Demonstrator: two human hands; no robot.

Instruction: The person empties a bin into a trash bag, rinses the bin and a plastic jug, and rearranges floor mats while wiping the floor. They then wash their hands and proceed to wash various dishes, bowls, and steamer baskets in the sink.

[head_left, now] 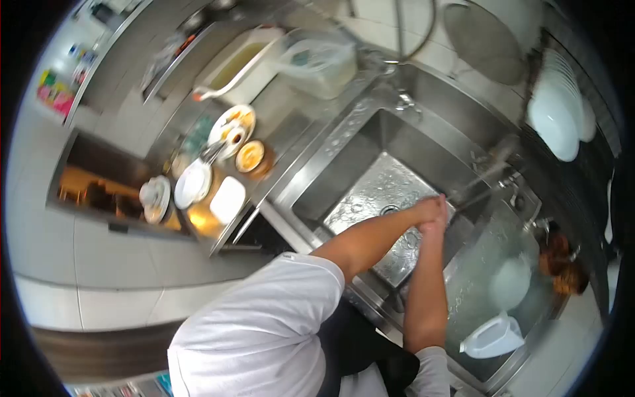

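Over the metal sink basin (pixel 370 192), my left hand (pixel 427 209) and my right hand (pixel 435 222) are pressed together, fingers closed on each other. Whether anything lies between them is hidden. A thin stream of water (pixel 471 196) runs from a tap (pixel 508 180) on the right toward my hands. Beneath them, the wet basin floor has a round drain (pixel 389 210). Beside my right forearm, a second basin holds cloudy water (pixel 473 278), with a pale round dish (pixel 510 281) in it and a white plastic jug (pixel 495 336) tilted on its side.
On the left counter (pixel 291 132) are a food-smeared plate (pixel 241 118), a bowl with orange remains (pixel 251 156), a white square dish (pixel 228 200) and a clear plastic tub (pixel 317 69). Stacked white plates (pixel 555 112) stand in a rack at upper right. Another tap (pixel 405 100) is behind the basin.
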